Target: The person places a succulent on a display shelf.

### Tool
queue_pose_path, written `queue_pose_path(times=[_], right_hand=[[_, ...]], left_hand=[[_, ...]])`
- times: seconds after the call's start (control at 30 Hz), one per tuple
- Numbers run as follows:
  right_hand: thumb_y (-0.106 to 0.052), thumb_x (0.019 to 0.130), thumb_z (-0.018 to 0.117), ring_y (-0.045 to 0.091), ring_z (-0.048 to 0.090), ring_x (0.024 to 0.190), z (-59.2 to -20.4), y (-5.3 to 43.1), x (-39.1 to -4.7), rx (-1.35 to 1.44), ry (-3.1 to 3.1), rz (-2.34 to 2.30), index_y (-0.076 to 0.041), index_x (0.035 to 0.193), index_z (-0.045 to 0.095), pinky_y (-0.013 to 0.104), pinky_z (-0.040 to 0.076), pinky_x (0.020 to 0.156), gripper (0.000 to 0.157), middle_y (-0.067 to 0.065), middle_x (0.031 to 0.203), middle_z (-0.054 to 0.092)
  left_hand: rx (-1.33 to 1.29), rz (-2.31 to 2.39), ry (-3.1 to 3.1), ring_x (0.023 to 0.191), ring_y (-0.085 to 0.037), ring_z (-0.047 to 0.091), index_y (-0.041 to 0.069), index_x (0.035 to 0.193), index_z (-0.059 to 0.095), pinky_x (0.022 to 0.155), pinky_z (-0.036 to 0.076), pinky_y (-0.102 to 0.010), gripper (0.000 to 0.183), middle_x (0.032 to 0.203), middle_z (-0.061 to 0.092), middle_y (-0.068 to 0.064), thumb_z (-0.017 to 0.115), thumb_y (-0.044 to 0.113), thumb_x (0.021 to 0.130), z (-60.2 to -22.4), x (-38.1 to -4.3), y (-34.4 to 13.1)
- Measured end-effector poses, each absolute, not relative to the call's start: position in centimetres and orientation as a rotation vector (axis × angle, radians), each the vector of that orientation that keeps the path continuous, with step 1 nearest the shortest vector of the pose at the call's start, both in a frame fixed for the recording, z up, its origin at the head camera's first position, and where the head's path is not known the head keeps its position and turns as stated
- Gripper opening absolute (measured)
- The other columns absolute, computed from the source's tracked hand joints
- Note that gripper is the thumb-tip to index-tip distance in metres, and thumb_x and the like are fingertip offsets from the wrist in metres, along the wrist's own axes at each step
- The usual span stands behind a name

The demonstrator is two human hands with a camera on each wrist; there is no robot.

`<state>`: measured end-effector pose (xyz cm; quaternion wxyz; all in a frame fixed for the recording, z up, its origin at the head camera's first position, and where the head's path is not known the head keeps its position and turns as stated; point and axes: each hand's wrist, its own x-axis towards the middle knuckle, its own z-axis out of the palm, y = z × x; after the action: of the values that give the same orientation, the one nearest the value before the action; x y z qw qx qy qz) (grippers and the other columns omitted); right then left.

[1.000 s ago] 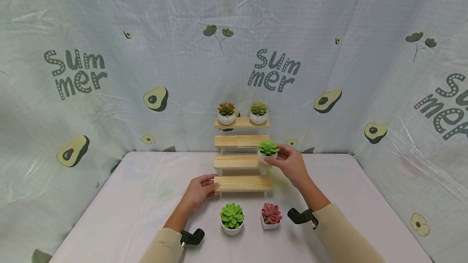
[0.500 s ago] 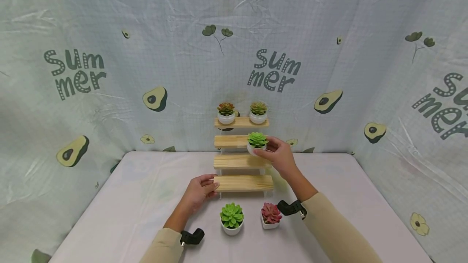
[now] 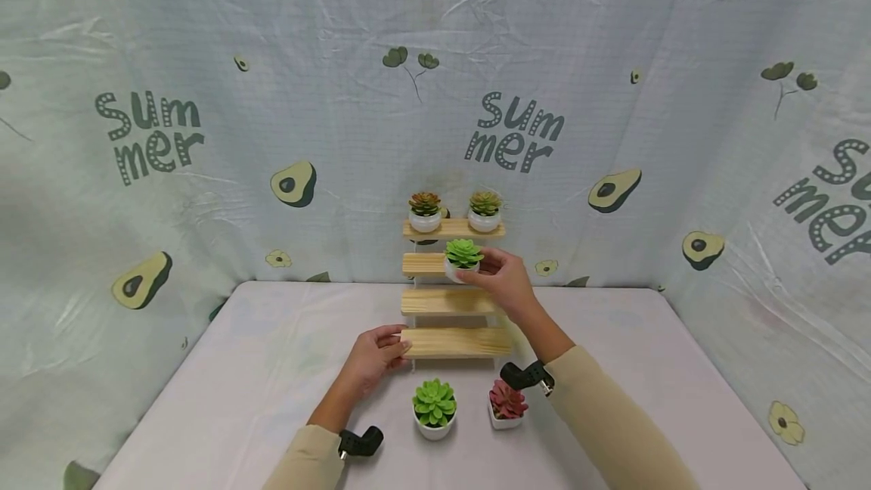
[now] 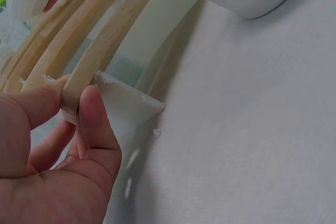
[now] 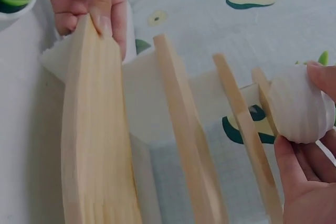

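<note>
My right hand [image 3: 505, 283] grips the white pot of a bright green succulent [image 3: 463, 254], held in front of the second shelf from the top of a tiered wooden stand [image 3: 456, 342]. In the right wrist view the ribbed white pot [image 5: 299, 106] sits between thumb and fingers; whether it touches a shelf I cannot tell. My left hand [image 3: 373, 358] pinches the left end of the lowest shelf, thumb and fingers on the wood [image 4: 97, 51] in the left wrist view. On the top shelf stand a reddish-brown succulent [image 3: 425, 212] and a yellow-green succulent [image 3: 485, 211], both in white pots.
In front of the stand, a green succulent [image 3: 434, 408] in a round white pot and a red succulent [image 3: 506, 402] in a square white pot stand on the white-covered table [image 3: 272, 369]. A printed avocado cloth [image 3: 354, 134] hangs behind.
My right hand has carried the green succulent leftward and up, from the right end of the stand to before the second shelf from the top. The left hand stays on the lowest shelf.
</note>
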<state>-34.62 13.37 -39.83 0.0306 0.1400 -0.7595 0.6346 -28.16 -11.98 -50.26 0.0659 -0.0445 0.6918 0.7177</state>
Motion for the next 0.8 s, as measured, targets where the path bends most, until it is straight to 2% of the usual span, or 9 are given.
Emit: queue_pose_path(times=[0.17,0.3,0.6,0.8], right_hand=[[-0.021,0.083,0.087,0.025,0.071,0.107,-39.8,12.5,-34.9,0.461,-2.354,1.886,-0.008,0.131,0.068,0.027,0.060,0.083,0.054,0.016,0.121,0.072],[-0.026,0.083,0.088,0.021,0.072,0.104,-40.0,11.7,-35.4,0.476,-2.346,1.856,-0.012,0.131,0.069,0.025,0.060,0.081,0.053,0.013,0.117,0.074],[-0.027,0.081,0.089,0.025,0.072,0.110,-39.4,9.9,-36.2,0.479,-2.341,1.861,-0.013,0.128,0.071,0.033,0.062,0.088,0.052,0.012,0.119,0.074],[-0.031,0.082,0.088,0.023,0.071,0.108,-39.3,9.3,-36.7,0.462,-2.363,1.828,-0.013,0.123,0.073,0.034,0.061,0.084,0.048,0.010,0.114,0.075]], left_hand=[[-0.139,2.167,2.082,0.080,-0.014,0.066,-0.006,0.136,0.060,0.069,0.061,-0.028,0.040,0.101,0.065,-0.010,0.067,-0.001,0.097,-50.2,-28.1,-12.0],[-0.137,2.172,2.086,0.080,-0.014,0.066,-0.007,0.136,0.060,0.070,0.061,-0.028,0.040,0.101,0.065,-0.009,0.068,0.000,0.096,-50.4,-28.2,-12.0],[-0.150,2.186,2.071,0.080,-0.014,0.066,-0.007,0.135,0.060,0.068,0.061,-0.026,0.040,0.100,0.065,-0.009,0.067,-0.002,0.096,-50.4,-28.1,-12.0],[-0.139,2.186,2.077,0.079,-0.014,0.066,-0.007,0.135,0.059,0.069,0.061,-0.027,0.040,0.101,0.066,-0.011,0.067,-0.002,0.096,-50.5,-28.2,-12.0]])
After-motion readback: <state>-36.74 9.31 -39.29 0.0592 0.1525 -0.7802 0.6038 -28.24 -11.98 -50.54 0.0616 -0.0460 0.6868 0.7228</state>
